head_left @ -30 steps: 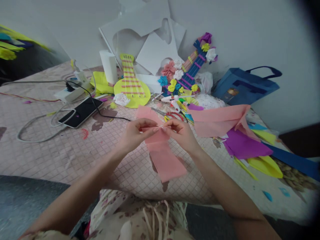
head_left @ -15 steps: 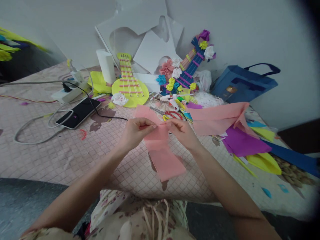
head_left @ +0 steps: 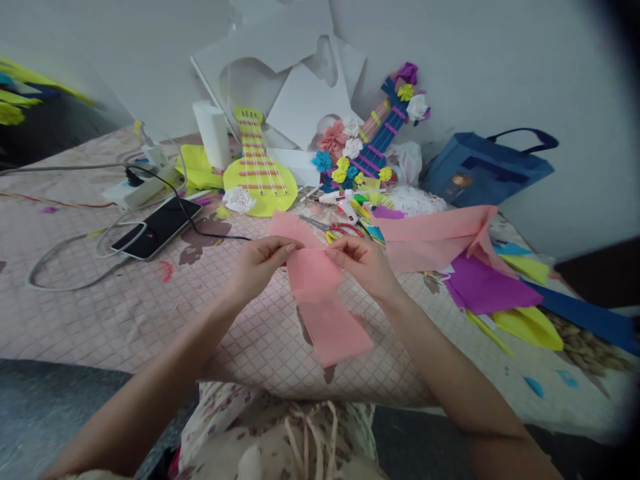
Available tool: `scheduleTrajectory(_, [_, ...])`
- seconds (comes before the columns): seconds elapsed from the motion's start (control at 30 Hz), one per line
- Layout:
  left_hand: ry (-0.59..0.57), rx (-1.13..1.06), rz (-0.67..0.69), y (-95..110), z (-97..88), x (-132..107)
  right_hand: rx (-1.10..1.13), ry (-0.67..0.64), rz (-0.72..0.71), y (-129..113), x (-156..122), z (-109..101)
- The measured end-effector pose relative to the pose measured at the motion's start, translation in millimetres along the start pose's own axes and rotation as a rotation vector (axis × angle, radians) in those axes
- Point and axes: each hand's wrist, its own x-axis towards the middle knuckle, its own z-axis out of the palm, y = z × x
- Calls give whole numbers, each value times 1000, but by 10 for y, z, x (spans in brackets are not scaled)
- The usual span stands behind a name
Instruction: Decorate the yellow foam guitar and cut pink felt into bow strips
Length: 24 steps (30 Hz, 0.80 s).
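Observation:
A small piece of pink crepe paper [head_left: 316, 270] is stretched between my two hands, its top edge level. My left hand [head_left: 263, 263] pinches its upper left corner. The upper right corner is pinched by my right hand [head_left: 363, 263]. Beneath it lies a longer pink strip [head_left: 337, 330] on the patterned tablecloth, reaching toward me. Another pink piece [head_left: 290, 228] lies just beyond my fingers. Scissors [head_left: 340, 230] with red and yellow handles rest behind my right hand, beside a white glue gun [head_left: 345, 202].
A yellow paper guitar [head_left: 260, 187] and a blue one with paper flowers [head_left: 373, 150] stand at the back. On the left are a phone [head_left: 157, 229] and a power strip [head_left: 133, 192]. Folded pink paper [head_left: 435, 237], purple paper [head_left: 490, 283] and a blue bag [head_left: 487, 170] are on the right.
My hands have moved apart, the left one leftward, from near the middle of the small pink piece to its corners. The piece now hangs spread flat between them.

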Motion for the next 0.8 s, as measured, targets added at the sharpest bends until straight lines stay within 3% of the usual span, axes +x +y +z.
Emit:
scheduleTrajectory(0.13, [-4, -188, -105, -20, 9, -31, 35, 11, 11, 3, 13, 0])
scheduleTrajectory(0.33, [-107, -54, -99, -85, 37, -22, 49, 32, 16, 48, 32, -15])
scheduleTrajectory(0.47, [-99, -107, -113, -123, 54, -17, 102, 50, 47, 120, 56, -23])
scheduleTrajectory(0.63, [-217, -144, -190, -138, 66, -56, 187, 120, 132, 187, 127, -50])
scheduleTrajectory(0.8, [-132, -160, -248, -151, 55, -53, 283, 31, 205, 203, 94, -20])
